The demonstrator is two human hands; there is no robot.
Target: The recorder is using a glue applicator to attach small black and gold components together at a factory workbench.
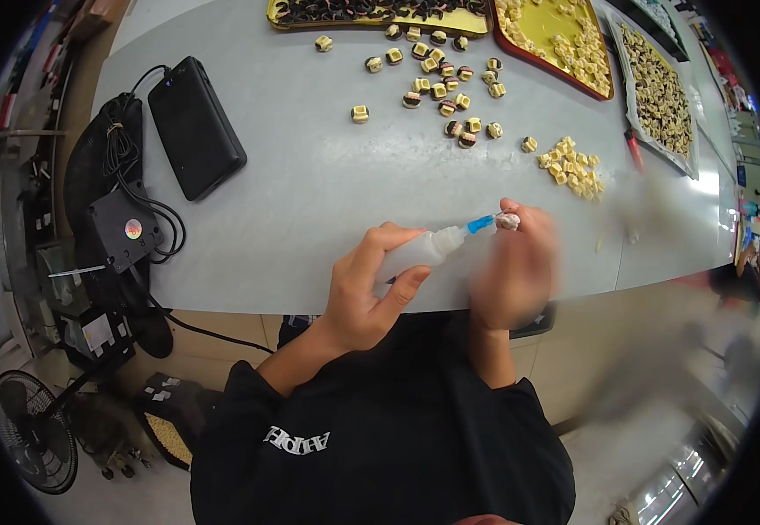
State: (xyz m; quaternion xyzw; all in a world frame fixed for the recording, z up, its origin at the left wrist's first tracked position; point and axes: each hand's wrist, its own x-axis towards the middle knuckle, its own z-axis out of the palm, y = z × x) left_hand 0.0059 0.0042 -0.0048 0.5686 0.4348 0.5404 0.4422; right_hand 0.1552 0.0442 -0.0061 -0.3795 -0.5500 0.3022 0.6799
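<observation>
My left hand point(364, 284) is wrapped round a translucent white squeeze bottle point(416, 254), tilted with its blue dispensing tip point(479, 224) toward the right. At the end of that tip, my right hand point(518, 271) pinches a small whitish piece point(508, 221) between its fingertips. Much of the right hand is smeared by motion, and the piece's exact shape is hard to make out. Beyond the right hand lies a heap of small cream-coloured parts point(572, 168). Farther off, several small black-and-cream pieces point(438, 90) are scattered over the grey table point(301, 192).
At the far edge stand a yellow tray of dark parts point(380, 13), a red-rimmed tray of cream parts point(603, 87) and a pale tray of dark-and-cream pieces point(690, 166). A red-handled tool point(634, 150) lies near them. On the left are a black box-shaped device point(194, 127) and cables point(120, 144).
</observation>
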